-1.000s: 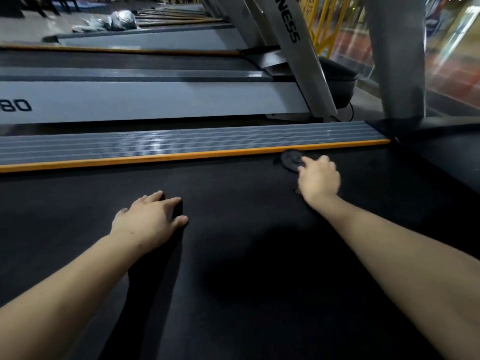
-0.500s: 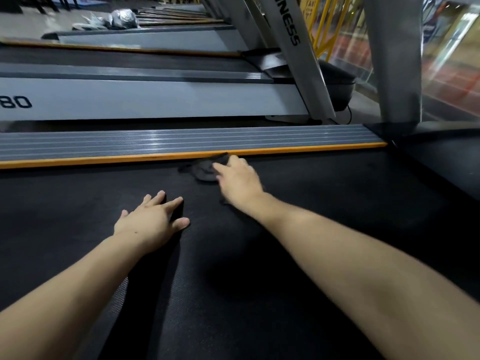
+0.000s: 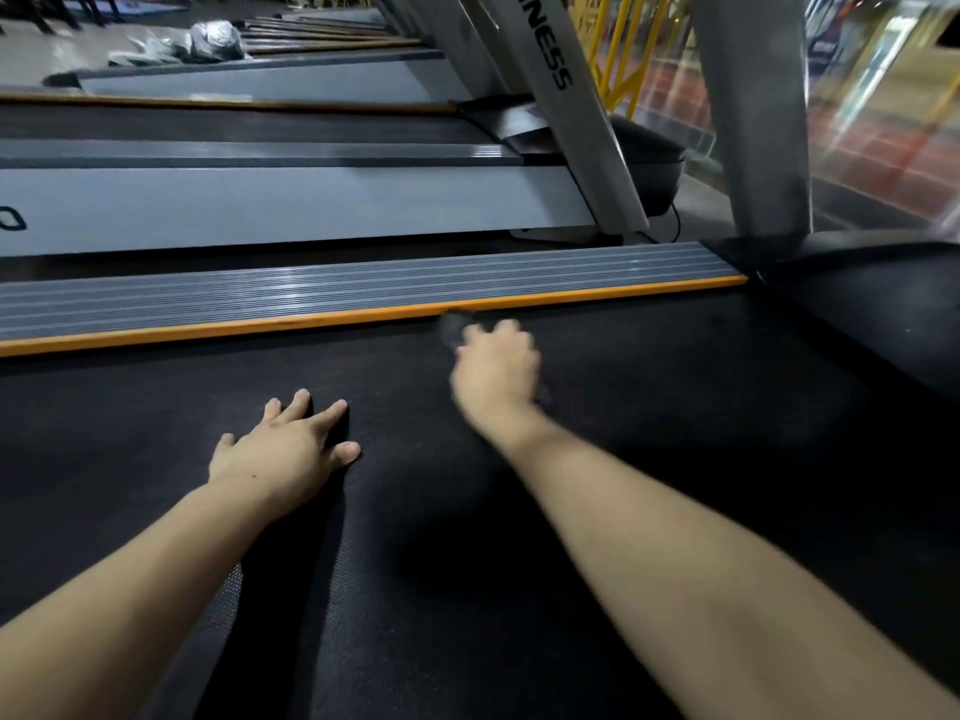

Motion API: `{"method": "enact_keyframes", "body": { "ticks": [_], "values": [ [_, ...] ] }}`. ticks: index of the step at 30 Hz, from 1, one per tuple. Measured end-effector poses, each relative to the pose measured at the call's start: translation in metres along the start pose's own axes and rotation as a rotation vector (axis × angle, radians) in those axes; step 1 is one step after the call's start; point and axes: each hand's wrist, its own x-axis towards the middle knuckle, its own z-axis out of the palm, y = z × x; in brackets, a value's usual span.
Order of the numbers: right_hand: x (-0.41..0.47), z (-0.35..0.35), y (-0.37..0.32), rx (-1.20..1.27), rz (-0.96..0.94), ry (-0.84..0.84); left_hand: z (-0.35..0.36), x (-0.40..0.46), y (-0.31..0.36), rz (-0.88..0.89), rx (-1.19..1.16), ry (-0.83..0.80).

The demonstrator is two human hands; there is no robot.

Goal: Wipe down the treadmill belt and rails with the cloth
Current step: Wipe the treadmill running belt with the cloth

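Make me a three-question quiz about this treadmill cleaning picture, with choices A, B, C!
1. Where is the dark cloth?
A. by the orange strip
B. on the floor
C. under the left hand

2. What colour is the strip edging the ribbed side rail?
A. green
B. orange
C. white

3. How is the left hand?
A. in a fist
B. flat on the belt
C. raised up

Answers: 1 A, the right hand presses it there, blurred; 2 B, the strip is orange; 3 B, fingers spread on the black belt.

Adjacent grey treadmill deck [image 3: 291, 207] with slanted silver upright [image 3: 566, 111]. Yellow metal railing [image 3: 621, 44] behind. Crumpled silvery bundle [image 3: 213, 36] on far floor.
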Motion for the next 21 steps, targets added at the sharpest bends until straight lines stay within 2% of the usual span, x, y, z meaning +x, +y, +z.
{"method": "enact_keyframes", "body": {
  "ticks": [3,6,8,11,13,15,18,19,21],
  "values": [
    [-0.039,0.007,-0.075,0.099,-0.34,-0.123,0.002,-0.003,-0.002,-0.012,-0.014,0.021],
    [-0.03,-0.001,-0.048,0.119,-0.547,-0.189,0.001,-0.005,-0.001,-0.025,-0.035,0.015],
    [-0.011,-0.005,0.006,0.038,-0.499,-0.114,0.0,-0.005,-0.001,-0.032,-0.051,0.006],
    [0.017,-0.018,0.105,-0.049,-0.14,0.039,-0.001,-0.004,-0.001,-0.031,-0.055,-0.001],
    [0.02,-0.025,0.139,-0.054,0.052,0.088,-0.001,-0.004,-0.001,-0.03,-0.057,0.002],
    [0.017,-0.021,0.131,-0.054,0.159,0.099,-0.001,-0.004,-0.001,-0.027,-0.063,0.005],
    [0.0,-0.005,0.065,-0.017,0.206,0.148,-0.003,-0.006,0.001,-0.026,-0.07,0.004],
    [-0.011,0.0,0.037,0.012,0.146,0.145,-0.003,-0.007,0.002,-0.025,-0.07,0.003],
    [-0.038,0.008,-0.017,0.03,-0.096,0.112,-0.002,-0.008,0.001,-0.022,-0.066,0.009]
  ]
}}
